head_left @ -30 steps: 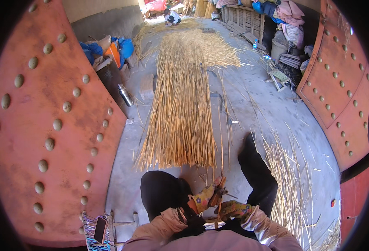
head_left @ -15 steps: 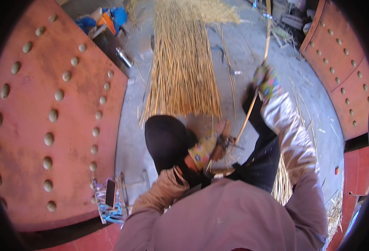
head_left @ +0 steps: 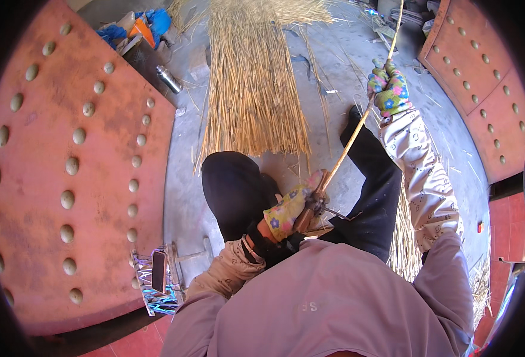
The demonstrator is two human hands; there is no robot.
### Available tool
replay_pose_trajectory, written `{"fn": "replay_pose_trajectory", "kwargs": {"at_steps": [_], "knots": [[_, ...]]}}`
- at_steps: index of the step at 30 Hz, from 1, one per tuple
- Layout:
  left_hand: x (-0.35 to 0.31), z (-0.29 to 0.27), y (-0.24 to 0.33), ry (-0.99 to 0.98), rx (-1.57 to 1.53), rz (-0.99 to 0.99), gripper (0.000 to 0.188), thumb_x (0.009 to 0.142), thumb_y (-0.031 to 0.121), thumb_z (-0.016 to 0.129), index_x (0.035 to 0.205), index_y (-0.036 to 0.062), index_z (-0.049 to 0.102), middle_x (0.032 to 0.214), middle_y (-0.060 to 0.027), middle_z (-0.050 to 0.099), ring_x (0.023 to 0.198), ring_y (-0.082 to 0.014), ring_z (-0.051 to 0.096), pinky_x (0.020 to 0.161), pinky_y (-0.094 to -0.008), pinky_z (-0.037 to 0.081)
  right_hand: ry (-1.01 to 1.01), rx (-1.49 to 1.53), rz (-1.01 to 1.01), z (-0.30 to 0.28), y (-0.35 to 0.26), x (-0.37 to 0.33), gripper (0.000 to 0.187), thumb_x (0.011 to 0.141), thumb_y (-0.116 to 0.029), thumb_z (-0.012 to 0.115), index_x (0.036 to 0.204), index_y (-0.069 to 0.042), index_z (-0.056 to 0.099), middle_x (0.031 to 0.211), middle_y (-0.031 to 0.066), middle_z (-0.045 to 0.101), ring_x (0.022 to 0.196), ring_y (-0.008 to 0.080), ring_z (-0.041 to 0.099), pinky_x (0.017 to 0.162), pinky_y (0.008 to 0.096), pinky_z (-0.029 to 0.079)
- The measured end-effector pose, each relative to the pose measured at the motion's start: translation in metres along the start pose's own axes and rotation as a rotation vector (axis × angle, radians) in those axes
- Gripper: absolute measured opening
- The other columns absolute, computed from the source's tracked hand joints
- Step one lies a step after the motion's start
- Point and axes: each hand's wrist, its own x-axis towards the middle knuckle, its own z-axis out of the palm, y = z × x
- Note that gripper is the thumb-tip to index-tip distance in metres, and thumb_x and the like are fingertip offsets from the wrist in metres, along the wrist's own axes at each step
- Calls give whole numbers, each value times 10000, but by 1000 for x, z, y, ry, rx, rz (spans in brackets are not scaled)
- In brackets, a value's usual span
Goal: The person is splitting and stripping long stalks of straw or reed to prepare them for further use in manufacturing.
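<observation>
The gloves are flowered yellow-green, the reed tan, the trousers black.

Few pale letters on mauve shirt; dark letter-like marks on right sleeve.

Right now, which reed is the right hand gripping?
The reed slanting up from the left hand through the right hand; the other reeds lie spread on the floor.

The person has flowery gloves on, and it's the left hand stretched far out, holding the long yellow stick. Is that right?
Not quite: it's the right hand that's stretched far out, holding the long yellow stick. The head view shows the left hand down close to the lap, by the stick's near end. The flowery gloves are right.
</observation>
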Motion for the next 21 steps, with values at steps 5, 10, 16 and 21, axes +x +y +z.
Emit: {"fn": "replay_pose_trajectory", "kwargs": {"at_steps": [5, 10, 16, 21], "knots": [[12, -15, -16, -181, 420, 402, 211, 813, 245, 438, 883, 57, 504, 721, -1, 482, 645, -85, 475, 528, -216, 390, -106, -160, -222, -15, 35, -16, 245, 835, -277, 391, 654, -113, 381, 502, -18, 314, 389, 100, 287, 346, 235, 247], [26, 18, 17, 0, 128, 80, 424, 742, 531, 461, 716, 111, 512, 571, -5, 502, 439, -102, 474, 391, -209, 390, -169, -130, 349, -14, 86, -66, 315, 805, -403, 436, 791, -95, 501, 539, -17, 417, 426, 124, 379, 378, 246, 308], [60, 22, 37, 334, 190, 336, 456, 710, 571, 471, 626, 124, 498, 508, 2, 480, 378, -114, 456, 322, -236, 361, -182, -401, 265, 4, 72, -76, 367, 813, -404, 420, 928, -69, 515, 683, 35, 503, 580, 151, 483, 561, 289, 421], [86, 21, 63, 428, -41, 387, 444, 691, 561, 508, 602, 127, 503, 483, 0, 471, 370, -125, 446, 326, -244, 360, 197, -660, 317, -96, 117, -118, 376, 787, -395, 476, 944, -55, 507, 731, 63, 519, 642, 224, 509, 595, 376, 426]]}}
